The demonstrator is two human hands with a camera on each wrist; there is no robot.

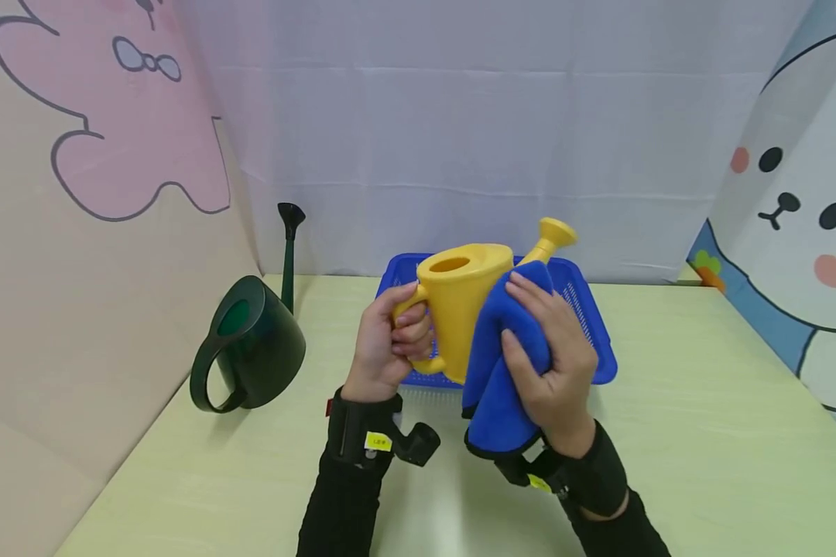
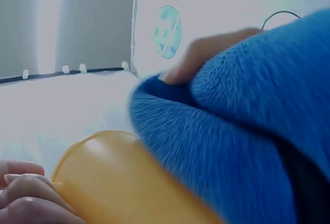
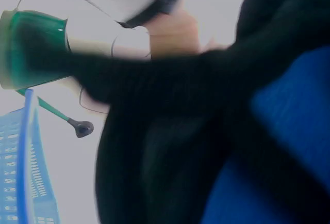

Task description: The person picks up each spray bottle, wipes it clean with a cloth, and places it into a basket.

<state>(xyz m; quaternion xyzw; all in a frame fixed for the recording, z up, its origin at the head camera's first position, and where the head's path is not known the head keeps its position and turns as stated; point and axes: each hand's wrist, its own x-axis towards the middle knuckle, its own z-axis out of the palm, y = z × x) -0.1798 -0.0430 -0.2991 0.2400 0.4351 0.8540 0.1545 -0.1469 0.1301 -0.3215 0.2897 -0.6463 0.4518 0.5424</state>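
Observation:
A yellow watering can [image 1: 460, 305] is held up over the near part of a blue basket, its spout pointing up and to the right. My left hand [image 1: 393, 340] grips the can by its handle; in the left wrist view its curled fingers [image 2: 31, 201] show beside the yellow body. Against the can's right side my right hand [image 1: 557, 363] holds a blue cloth [image 1: 491, 363] with black edging, thumb and fingers spread over it. The cloth covers the lower spout. Dark, blurred folds of cloth fill much of the right wrist view, hiding the right fingers there.
Behind the can, the blue mesh basket [image 1: 602, 348] rests on the pale green table [image 1: 697, 433]. A dark green watering can [image 1: 268, 356] with a long spout stands at the left, near the side wall. A white curtain [image 1: 474, 139] hangs along the back.

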